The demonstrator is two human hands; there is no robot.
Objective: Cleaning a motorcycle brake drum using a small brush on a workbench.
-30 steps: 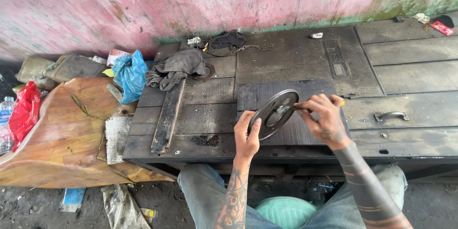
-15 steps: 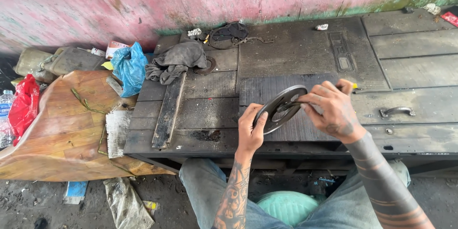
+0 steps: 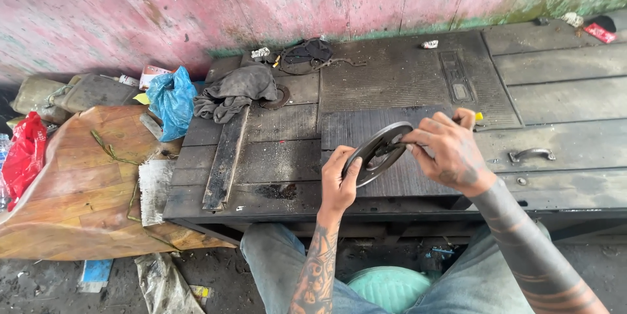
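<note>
At your far left a red plastic bag point(image 3: 23, 157) lies beside a worn brown board point(image 3: 72, 190), with a blue plastic bag point(image 3: 171, 100) bunched just past its upper corner. Next comes the dark tabletop point(image 3: 274, 157), where a grey rag point(image 3: 234, 90) sits crumpled near the back edge and a long flat plank point(image 3: 223, 157) runs toward you below it. Your left hand point(image 3: 337, 182) grips the lower left rim of a dark metal disc point(image 3: 377, 152), fingers point(image 3: 351, 169) wrapped closed around its edge, so the disc stands tilted on edge above the ribbed mat point(image 3: 398, 92) near the front of the tabletop. Your right hand point(image 3: 447, 152) meets the disc from the right, fingers curled tight around a thin tool with a yellow end point(image 3: 478, 116), its tip at the disc's centre. Farther right, a metal handle point(image 3: 530, 154) is fixed to the planks. Below, between your knees, a green round lid point(image 3: 388, 286) shows.
</note>
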